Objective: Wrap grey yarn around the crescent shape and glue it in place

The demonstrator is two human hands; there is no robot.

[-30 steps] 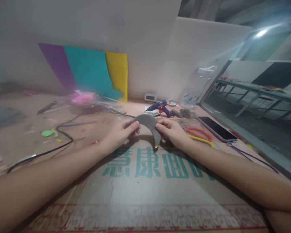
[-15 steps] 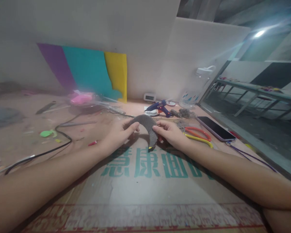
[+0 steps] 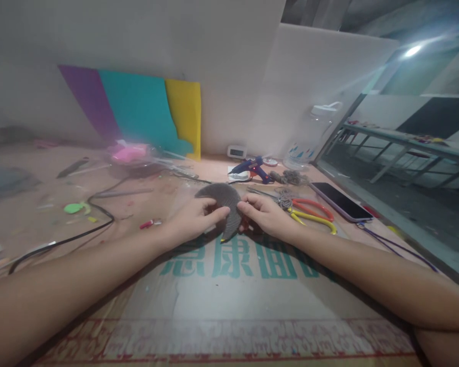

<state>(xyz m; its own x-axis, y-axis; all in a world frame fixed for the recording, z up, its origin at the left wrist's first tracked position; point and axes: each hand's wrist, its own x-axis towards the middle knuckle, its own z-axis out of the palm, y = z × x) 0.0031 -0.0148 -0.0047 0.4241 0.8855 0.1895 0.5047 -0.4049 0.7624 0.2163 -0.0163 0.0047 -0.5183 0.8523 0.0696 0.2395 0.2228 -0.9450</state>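
Observation:
A grey, ribbed crescent (image 3: pixel 229 204), wound as if with yarn, is held just above the table between my two hands. A bit of yellow shows at its lower tip. My left hand (image 3: pixel 199 216) is closed on the inner side of the curve, its thumb lying on the grey surface. My right hand (image 3: pixel 263 211) pinches the outer right edge between thumb and fingers. Beyond the crescent lies a blue glue gun (image 3: pixel 250 167) with a small red light. Right of my right hand are scissors or pliers with orange and yellow handles (image 3: pixel 313 216), beside grey yarn (image 3: pixel 290 177).
A phone (image 3: pixel 341 202) with a purple cord lies at the right. A clear bottle (image 3: pixel 309 137) and a small digital clock (image 3: pixel 237 152) stand by the wall. Coloured sheets (image 3: pixel 137 112) lean at the back left. A black cable (image 3: pixel 99 227) and scraps lie at left.
The crescent has turned between my hands, so more of its broad ribbed face shows, and its lower tip has swung left. My left hand has moved slightly right and down over it.

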